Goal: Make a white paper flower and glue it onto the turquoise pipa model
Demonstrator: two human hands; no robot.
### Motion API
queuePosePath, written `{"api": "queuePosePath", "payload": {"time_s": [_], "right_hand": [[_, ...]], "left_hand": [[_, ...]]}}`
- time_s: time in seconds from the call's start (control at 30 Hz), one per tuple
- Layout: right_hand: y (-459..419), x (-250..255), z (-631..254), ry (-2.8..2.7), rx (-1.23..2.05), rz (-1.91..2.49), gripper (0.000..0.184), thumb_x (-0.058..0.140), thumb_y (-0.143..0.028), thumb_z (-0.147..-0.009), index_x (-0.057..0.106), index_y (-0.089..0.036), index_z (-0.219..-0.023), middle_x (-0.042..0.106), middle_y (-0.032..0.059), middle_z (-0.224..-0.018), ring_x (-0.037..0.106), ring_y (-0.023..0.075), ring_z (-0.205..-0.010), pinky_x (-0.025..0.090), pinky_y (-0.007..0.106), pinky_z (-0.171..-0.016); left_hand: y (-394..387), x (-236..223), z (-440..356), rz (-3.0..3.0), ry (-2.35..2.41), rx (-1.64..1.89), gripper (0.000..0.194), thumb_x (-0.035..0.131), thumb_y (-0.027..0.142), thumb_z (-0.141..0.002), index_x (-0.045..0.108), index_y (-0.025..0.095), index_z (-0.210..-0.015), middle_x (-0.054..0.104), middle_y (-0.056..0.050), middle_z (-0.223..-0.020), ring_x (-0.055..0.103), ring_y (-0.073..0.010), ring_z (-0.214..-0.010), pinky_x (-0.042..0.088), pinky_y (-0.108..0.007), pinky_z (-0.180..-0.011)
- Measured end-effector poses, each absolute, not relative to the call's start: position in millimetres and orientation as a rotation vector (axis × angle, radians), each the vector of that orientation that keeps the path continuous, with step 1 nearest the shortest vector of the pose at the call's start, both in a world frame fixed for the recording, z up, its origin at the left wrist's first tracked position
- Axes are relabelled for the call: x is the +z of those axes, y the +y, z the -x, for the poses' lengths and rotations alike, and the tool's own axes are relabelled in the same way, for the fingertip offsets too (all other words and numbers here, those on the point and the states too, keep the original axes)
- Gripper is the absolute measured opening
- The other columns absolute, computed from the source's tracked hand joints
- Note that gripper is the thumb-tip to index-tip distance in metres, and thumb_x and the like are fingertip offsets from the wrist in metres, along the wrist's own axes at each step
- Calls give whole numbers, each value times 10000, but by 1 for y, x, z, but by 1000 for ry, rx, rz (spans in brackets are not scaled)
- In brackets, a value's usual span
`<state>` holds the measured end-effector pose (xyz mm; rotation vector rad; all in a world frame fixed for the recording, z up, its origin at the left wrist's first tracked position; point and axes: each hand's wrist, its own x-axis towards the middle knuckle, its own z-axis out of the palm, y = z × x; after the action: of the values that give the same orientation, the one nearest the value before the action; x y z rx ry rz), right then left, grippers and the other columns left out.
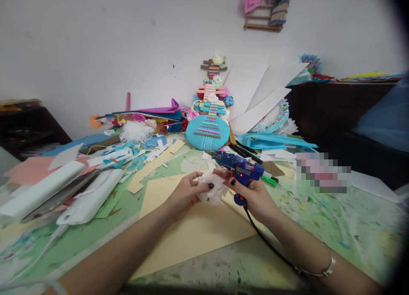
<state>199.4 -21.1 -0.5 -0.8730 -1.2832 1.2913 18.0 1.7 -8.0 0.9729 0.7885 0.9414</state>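
We hold a white paper flower (213,193) in front of us, above a sheet of pale yellow paper (191,237) lying on the green, paint-stained tabletop (322,227). The fingers of our left hand (187,192) pinch the flower, with the thumb on its near side. The fingers of our right hand (259,200) are wrapped around the handle of a blue glue gun (247,169), whose nozzle points left, just above the flower; we cannot tell whether the 2 touch. A small red light shows on the gun, and its black cord (265,238) runs down towards our right wrist, where we wear a bracelet (329,269). Beyond, a blue paper instrument (207,134) leans near the wall (134,43).
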Motion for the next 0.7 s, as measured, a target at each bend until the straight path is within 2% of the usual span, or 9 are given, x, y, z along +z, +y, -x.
{"api": "queuePosePath", "payload": {"time_s": [0.07, 0.2, 0.37, 0.53, 0.7], "right_hand": [[-21, 0, -199, -1300, 1285, 916, 425, 696, -449, -717, 648, -233, -1081, 698, 93, -1067, 640, 196, -759, 369, 226, -421], [-22, 1, -199, -1286, 1271, 948, 472, 704, -487, -687, 649, -239, -1085, 707, 89, -1028, 591, 157, -617, 297, 222, -382], [-22, 3, -199, -1305, 1229, 941, 390, 686, -487, -715, 682, -247, -1023, 709, 86, -1026, 612, 183, -656, 396, 262, -448], [-23, 6, -200, -1356, 1227, 917, 405, 721, -476, -677, 697, -228, -996, 707, 71, -1045, 646, 249, -886, 508, 311, -612], [-24, 9, -199, -1417, 1229, 909, 436, 727, -471, -668, 704, -204, -1012, 690, 74, -1089, 625, 271, -989, 522, 379, -785]], "left_hand": [[1, -6, -19, -997, 802, 915, 424, 790, 256, -598, 600, 127, -955, 678, -91, -889, 634, -158, -705, 477, -259, -635], [0, -6, -20, -1020, 844, 978, 441, 793, 277, -584, 618, 145, -966, 677, -83, -906, 628, -166, -710, 471, -264, -618], [2, -7, -19, -1046, 843, 1053, 370, 778, 297, -602, 663, 129, -912, 677, -66, -822, 608, -146, -670, 446, -237, -596], [4, -11, -17, -1064, 831, 1055, 314, 760, 292, -642, 668, 133, -897, 679, -58, -813, 592, -129, -648, 430, -227, -593], [5, -16, -17, -1083, 843, 1054, 310, 749, 304, -667, 659, 131, -908, 679, -67, -829, 591, -131, -664, 424, -224, -598]]}}
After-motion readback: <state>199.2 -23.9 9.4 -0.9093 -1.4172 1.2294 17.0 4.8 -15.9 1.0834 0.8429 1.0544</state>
